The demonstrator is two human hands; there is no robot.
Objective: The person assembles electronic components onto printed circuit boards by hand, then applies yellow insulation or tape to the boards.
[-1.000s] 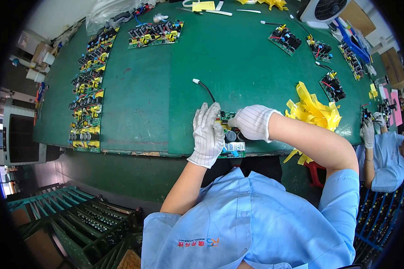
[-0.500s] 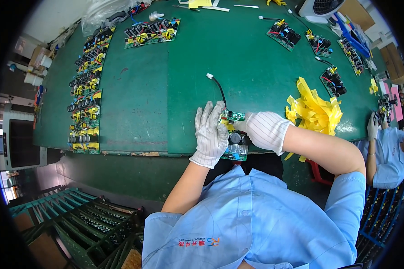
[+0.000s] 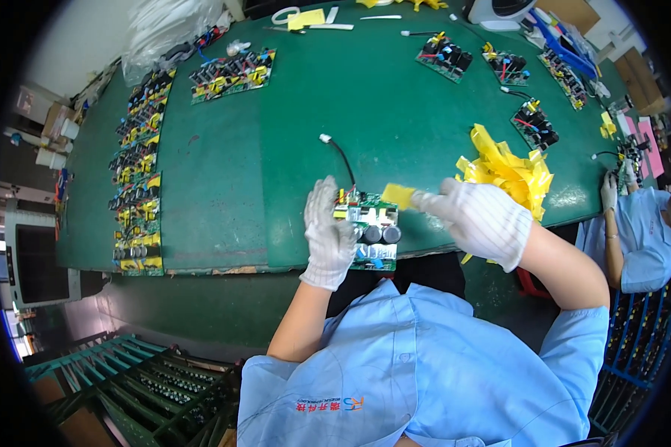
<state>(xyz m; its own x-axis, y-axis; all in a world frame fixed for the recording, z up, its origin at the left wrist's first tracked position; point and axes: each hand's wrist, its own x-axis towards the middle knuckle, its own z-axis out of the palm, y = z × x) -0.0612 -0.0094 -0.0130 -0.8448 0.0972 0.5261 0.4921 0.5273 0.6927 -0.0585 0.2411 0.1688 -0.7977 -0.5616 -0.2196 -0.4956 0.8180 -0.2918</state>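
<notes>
In front of me, near the table's front edge, lies a green circuit board (image 3: pixel 382 253) with dark round capacitors, yellow parts and a black lead with a white plug. My left hand (image 3: pixel 328 237), in a striped white glove, grips the board along its left side, fingers pointing away from me. Part of the board is hidden under that glove. A short piece of yellow tape (image 3: pixel 397 195) is pinched at the fingertips of my gloved right hand (image 3: pixel 488 216). The tape is over the board's far right corner; whether it touches the board I cannot tell.
A heap of yellow tape strips (image 3: pixel 503 171) lies beyond my right hand. Several boards (image 3: pixel 136 194) line the table's left side, and another board group (image 3: pixel 232 74) sits farther back. Wired boards (image 3: pixel 535 125) stand at the right. A co-worker's gloved hand (image 3: pixel 610 192) works at far right.
My right hand has drawn off the board to the right, and the yellow tape now shows in its fingertips. More of the board is uncovered. The whole view has shifted slightly.
</notes>
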